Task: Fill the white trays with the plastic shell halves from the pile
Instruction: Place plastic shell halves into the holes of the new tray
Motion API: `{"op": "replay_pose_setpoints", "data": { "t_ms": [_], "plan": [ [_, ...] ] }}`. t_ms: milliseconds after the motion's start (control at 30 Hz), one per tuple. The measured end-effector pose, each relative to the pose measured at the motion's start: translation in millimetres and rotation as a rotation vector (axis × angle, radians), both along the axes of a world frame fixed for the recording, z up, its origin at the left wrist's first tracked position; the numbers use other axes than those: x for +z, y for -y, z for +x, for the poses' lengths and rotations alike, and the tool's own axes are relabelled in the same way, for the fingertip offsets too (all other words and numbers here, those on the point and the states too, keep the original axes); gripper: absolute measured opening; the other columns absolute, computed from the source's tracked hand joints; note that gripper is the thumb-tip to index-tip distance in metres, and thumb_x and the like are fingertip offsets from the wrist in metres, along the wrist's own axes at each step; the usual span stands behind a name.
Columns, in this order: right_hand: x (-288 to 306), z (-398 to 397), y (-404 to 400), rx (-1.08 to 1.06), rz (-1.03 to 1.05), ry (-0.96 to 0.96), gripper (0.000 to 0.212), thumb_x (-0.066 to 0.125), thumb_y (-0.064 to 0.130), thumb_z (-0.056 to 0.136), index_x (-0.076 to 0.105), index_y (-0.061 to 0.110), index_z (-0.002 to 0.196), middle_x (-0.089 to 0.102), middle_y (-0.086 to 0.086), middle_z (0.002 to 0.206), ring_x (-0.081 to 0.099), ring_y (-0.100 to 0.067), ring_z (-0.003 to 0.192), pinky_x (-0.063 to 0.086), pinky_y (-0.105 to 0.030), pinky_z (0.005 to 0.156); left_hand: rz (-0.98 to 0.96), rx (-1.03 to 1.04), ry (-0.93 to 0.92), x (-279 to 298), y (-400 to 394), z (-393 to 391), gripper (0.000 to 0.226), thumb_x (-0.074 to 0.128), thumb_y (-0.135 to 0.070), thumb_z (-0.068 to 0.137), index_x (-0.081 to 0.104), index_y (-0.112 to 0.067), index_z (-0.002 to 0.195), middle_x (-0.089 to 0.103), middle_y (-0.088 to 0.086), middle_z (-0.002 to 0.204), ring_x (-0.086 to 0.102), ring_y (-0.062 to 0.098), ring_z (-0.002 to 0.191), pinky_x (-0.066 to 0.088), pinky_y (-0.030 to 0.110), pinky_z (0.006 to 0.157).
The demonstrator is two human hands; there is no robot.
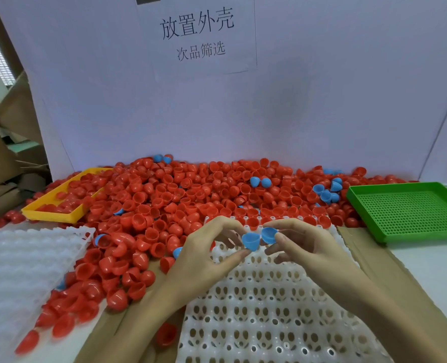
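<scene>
Two blue shell halves are held above the far end of the white tray, which lies at the near middle of the bench. One blue shell half is pinched between the thumb and curled fingers of the left hand; the other blue shell half, its hollow side turned toward the camera, is pinched by the fingers of the right hand. The two halves are just beside each other, nearly touching. The tray's visible pockets hold no shells. Beyond the tray and to its left, a wide pile of red shell halves is spread, with a few blue ones scattered in it. A yellow tray is partly buried at the pile's far left. A second white tray lies left of the first, at the pile's near edge. A green perforated tray is set to the right of the white tray. A white board with printed characters stands behind the pile.
</scene>
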State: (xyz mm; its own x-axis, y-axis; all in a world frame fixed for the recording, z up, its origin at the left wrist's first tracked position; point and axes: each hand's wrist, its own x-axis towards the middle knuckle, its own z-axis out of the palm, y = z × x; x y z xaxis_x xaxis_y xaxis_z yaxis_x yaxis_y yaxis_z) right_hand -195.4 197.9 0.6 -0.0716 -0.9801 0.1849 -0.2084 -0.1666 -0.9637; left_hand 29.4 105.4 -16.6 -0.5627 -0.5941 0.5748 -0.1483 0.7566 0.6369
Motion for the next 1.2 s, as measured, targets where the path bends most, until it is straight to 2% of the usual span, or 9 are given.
{"op": "replay_pose_setpoints", "data": {
  "t_ms": [233,467,567,633,767,900,1000,1100,1200],
  "plan": [
    [-1.5,5.2,-1.3,0.011,-0.029,0.051,0.025,0.056,0.018,0.106,0.073,0.026,0.123,0.078,-0.001,0.114,0.075,-0.020,0.104,0.060,-0.029,0.088,-0.017,-0.011,0.009,-0.4,-6.9,-4.3,0.036,0.082,-0.027,0.092,0.064,-0.030,0.123,0.067,-0.009,0.113,0.068,0.021,0.100,0.055,0.030,0.088],
    [-1.1,8.6,-1.9,-0.008,-0.074,0.023,0.026,0.057,0.019,0.106,0.073,0.030,0.123,0.077,0.000,0.113,0.075,-0.018,0.102,0.060,-0.030,0.085,0.114,0.006,-0.003,-2.8,-10.7,-8.0,0.033,0.075,-0.048,0.094,0.061,-0.040,0.123,0.067,-0.009,0.113,0.067,0.022,0.106,0.056,0.033,0.092],
    [-4.3,13.0,-0.8,-0.038,-0.069,0.030,0.024,0.055,0.016,0.107,0.072,0.024,0.122,0.077,0.000,0.110,0.076,-0.019,0.097,0.061,-0.028,0.079,0.183,-0.052,-0.048,-1.9,-11.9,-10.0,0.020,0.061,-0.037,0.105,0.064,-0.034,0.124,0.070,-0.003,0.103,0.070,0.024,0.098,0.058,0.038,0.090],
    [-6.7,15.8,-0.1,-0.043,-0.059,0.041,0.021,0.056,0.017,0.106,0.071,0.022,0.120,0.078,-0.002,0.106,0.076,-0.019,0.093,0.061,-0.029,0.078,0.204,-0.088,-0.034,-1.4,-11.4,-9.1,0.026,0.062,-0.024,0.105,0.064,-0.033,0.130,0.072,-0.002,0.098,0.072,0.025,0.094,0.059,0.035,0.089],
    [-11.0,18.6,0.3,-0.029,-0.031,-0.014,0.021,0.056,0.018,0.106,0.069,0.023,0.122,0.078,-0.002,0.104,0.075,-0.019,0.093,0.061,-0.031,0.082,0.150,-0.047,0.018,-6.5,-9.9,-10.3,0.027,0.073,-0.016,0.097,0.074,-0.032,0.119,0.075,-0.008,0.096,0.074,0.021,0.093,0.058,0.026,0.084],
    [-11.2,17.4,2.0,-0.075,-0.008,0.057,0.024,0.054,0.017,0.107,0.068,0.022,0.125,0.078,-0.003,0.106,0.076,-0.019,0.098,0.062,-0.033,0.082,0.068,0.166,-0.041,-11.1,4.2,-8.1,0.026,0.077,-0.012,0.093,0.078,-0.030,0.111,0.076,-0.016,0.092,0.074,0.011,0.088,0.058,0.019,0.079],
    [-11.1,14.3,2.4,-0.102,0.014,0.065,0.022,0.054,0.016,0.107,0.069,0.024,0.122,0.078,-0.001,0.104,0.076,-0.017,0.096,0.063,-0.031,0.081,-0.056,0.352,-0.003,-12.1,24.0,-1.0,0.028,0.077,-0.004,0.091,0.079,-0.022,0.113,0.074,-0.017,0.091,0.072,0.007,0.086,0.059,0.025,0.080],
    [-12.4,14.0,2.4,-0.107,0.033,0.055,0.022,0.054,0.016,0.107,0.070,0.025,0.120,0.078,0.002,0.103,0.076,-0.016,0.095,0.062,-0.030,0.079,-0.124,0.396,0.087,-15.3,35.4,1.9,0.024,0.076,-0.007,0.093,0.079,-0.017,0.114,0.072,-0.015,0.094,0.067,0.005,0.088,0.059,0.031,0.084],
    [-13.6,14.9,2.5,-0.106,0.040,0.040,0.023,0.055,0.016,0.107,0.071,0.027,0.119,0.077,0.003,0.103,0.076,-0.015,0.094,0.062,-0.029,0.079,-0.207,0.397,0.177,-19.4,35.8,0.1,0.021,0.075,-0.013,0.095,0.078,-0.018,0.115,0.062,-0.018,0.092,0.057,-0.001,0.093,0.049,0.019,0.086]
  ]
}}
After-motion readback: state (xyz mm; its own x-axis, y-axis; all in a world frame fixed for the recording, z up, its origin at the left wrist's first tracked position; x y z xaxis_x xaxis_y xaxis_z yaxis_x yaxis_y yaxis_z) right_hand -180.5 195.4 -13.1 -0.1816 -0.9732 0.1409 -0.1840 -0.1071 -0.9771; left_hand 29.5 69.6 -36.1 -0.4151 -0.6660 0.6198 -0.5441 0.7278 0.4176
